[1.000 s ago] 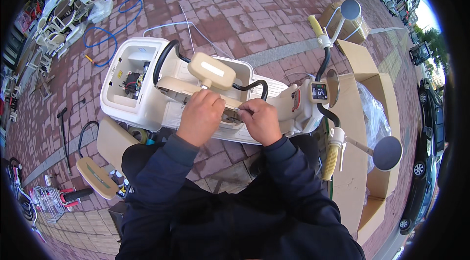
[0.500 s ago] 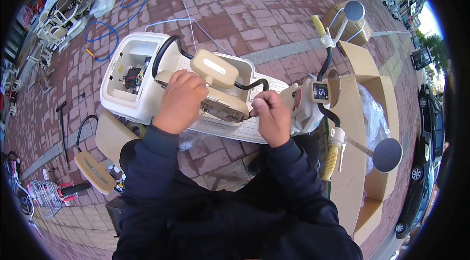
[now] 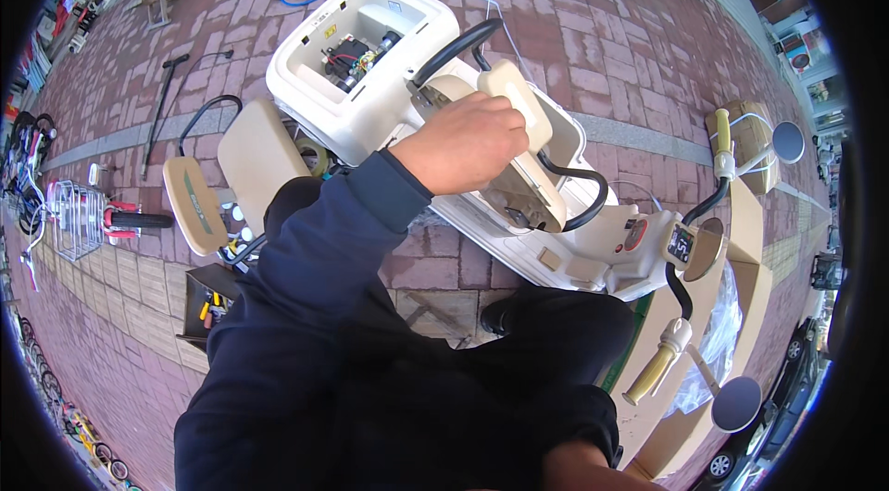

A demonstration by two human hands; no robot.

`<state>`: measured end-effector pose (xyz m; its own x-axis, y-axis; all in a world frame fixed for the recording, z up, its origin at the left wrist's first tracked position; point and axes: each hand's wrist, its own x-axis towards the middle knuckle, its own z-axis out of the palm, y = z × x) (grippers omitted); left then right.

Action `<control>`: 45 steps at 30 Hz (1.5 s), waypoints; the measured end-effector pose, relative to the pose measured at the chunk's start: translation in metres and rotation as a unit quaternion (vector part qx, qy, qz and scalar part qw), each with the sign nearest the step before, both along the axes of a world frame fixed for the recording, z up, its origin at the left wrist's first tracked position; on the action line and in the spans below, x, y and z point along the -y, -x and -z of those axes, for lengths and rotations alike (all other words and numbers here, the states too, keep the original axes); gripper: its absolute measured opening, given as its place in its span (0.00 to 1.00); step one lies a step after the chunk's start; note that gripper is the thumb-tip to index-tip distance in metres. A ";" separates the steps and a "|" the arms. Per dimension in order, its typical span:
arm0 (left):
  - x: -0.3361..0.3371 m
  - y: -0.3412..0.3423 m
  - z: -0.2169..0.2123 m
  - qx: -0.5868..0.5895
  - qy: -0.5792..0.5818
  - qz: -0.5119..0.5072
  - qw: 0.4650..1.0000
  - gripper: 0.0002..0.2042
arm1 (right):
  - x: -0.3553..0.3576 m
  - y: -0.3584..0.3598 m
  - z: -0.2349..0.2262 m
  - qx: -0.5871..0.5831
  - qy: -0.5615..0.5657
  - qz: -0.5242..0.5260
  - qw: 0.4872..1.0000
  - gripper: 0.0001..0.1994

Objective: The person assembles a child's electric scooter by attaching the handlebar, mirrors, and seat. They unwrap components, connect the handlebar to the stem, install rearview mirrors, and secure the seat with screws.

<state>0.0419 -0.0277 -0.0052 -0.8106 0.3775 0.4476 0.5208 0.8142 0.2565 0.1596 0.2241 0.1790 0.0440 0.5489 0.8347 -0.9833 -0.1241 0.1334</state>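
A white electric scooter (image 3: 546, 260) stands in front of me. My left hand (image 3: 468, 144) is closed on the upper edge of its beige seat (image 3: 528, 190), which is tipped up so its dark underside shows toward me. Just beyond the fingers stands a beige backrest pad (image 3: 520, 107). A black curved armrest tube (image 3: 574, 178) runs beside the seat. Left of it, the open rear compartment (image 3: 407, 14) shows wires and a motor unit. My right hand (image 3: 576, 471) is low at the bottom edge, near my thigh; only a part shows and its fingers are hidden.
Another beige seat (image 3: 259, 153) with a backrest pad (image 3: 194, 204) lies at left, above a dark tool box (image 3: 196, 287) holding coloured-handled tools. Handlebars with mirrors (image 3: 736, 405) project at right over an open cardboard box (image 3: 681, 440). A basket bike (image 3: 79, 218) is at far left.
My right hand has left the front end of the seat and dropped to the bottom edge. My left hand stays on the seat. The view has turned, putting the scooter farther right.
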 end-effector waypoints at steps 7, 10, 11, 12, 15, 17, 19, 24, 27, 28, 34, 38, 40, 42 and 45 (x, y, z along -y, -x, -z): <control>0.006 -0.009 -0.003 -0.002 0.001 -0.013 1.000 0.08 | -0.021 0.005 0.007 0.033 -0.126 -0.282 0.950 0.16; 0.007 -0.008 -0.001 -0.021 0.005 -0.017 1.000 0.07 | -0.036 0.080 0.067 0.200 -0.268 0.050 0.941 0.14; 0.007 -0.007 -0.002 -0.011 0.006 -0.023 1.000 0.07 | -0.038 0.102 0.096 0.338 -0.310 0.198 0.866 0.13; 0.006 -0.008 -0.002 -0.010 0.004 -0.024 1.000 0.07 | -0.038 0.126 0.127 0.472 -0.352 0.271 0.762 0.11; 0.002 -0.008 -0.005 -0.023 0.000 -0.034 0.999 0.05 | -0.042 0.173 0.204 0.744 -0.299 0.088 0.591 0.15; -0.001 -0.011 -0.007 -0.013 -0.007 -0.043 0.999 0.04 | -0.038 0.183 0.237 0.818 -0.204 -0.083 0.532 0.14; -0.002 -0.012 -0.009 0.008 -0.016 -0.048 0.999 0.04 | -0.034 0.186 0.249 0.831 -0.106 -0.230 0.496 0.11; 0.006 -0.014 -0.017 0.048 -0.036 -0.080 0.995 0.07 | -0.023 0.189 0.239 0.770 -0.114 -0.247 0.577 0.13; 0.031 -0.018 -0.015 -0.067 -0.158 -0.135 0.976 0.06 | -0.021 0.180 0.229 0.727 -0.142 -0.228 0.632 0.14; 0.042 -0.018 -0.013 -0.112 -0.180 -0.242 0.947 0.05 | -0.021 0.179 0.224 0.700 -0.176 -0.210 0.660 0.14; 0.106 -0.013 0.008 0.276 -0.729 -0.254 0.573 0.03 | -0.028 0.184 0.198 0.513 -0.349 -0.163 0.767 0.16; 0.074 -0.012 0.018 0.248 -0.735 -0.177 0.606 0.03 | -0.030 0.222 0.206 0.499 -0.368 0.006 0.785 0.15; 0.023 -0.020 0.031 0.178 -0.771 -0.190 0.582 0.04 | -0.035 0.247 0.215 0.555 -0.350 0.031 0.754 0.14; -0.025 -0.031 0.045 0.152 -0.778 -0.190 0.579 0.05 | -0.047 0.267 0.226 0.659 -0.331 0.005 0.675 0.13; -0.077 -0.041 0.071 0.113 -0.751 -0.196 0.620 0.05 | -0.058 0.294 0.243 0.631 -0.285 -0.113 0.712 0.16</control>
<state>0.0826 0.0494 -0.0758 -0.8147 -0.5733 -0.0866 0.1700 -0.3790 0.9097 -0.1345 0.2824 -0.0642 -0.9752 -0.0209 0.2203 -0.2207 0.0215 -0.9751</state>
